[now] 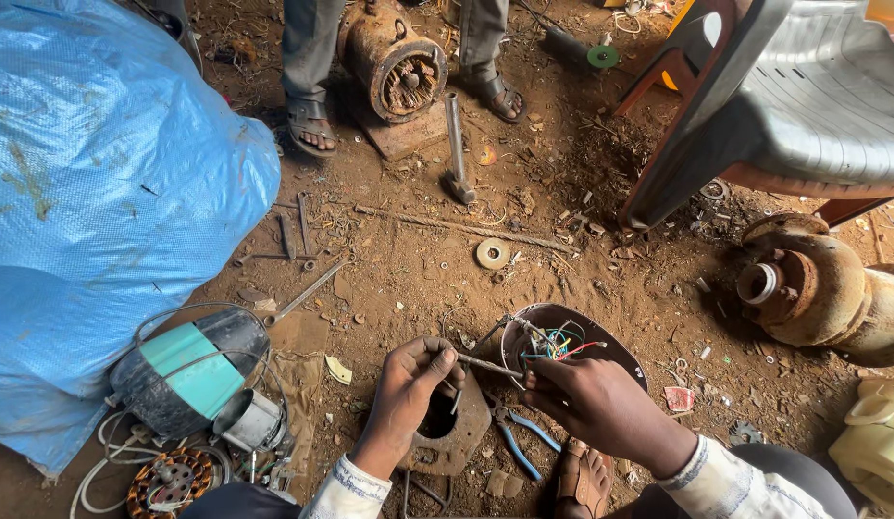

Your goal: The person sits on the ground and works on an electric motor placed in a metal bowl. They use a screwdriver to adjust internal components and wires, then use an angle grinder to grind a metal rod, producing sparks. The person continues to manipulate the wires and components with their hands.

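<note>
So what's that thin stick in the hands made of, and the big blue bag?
The thin stick, held by the left hand and right hand, looks like dull, dirty grey metal, probably steel. The big blue bag looks like woven plastic sheeting: shiny, crinkled, faintly see-through.

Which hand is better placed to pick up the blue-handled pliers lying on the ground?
Probably the right hand. It sits almost directly above the blue-handled pliers and only steadies the wired housing. The left hand grips the thin rod and is farther away.
</note>
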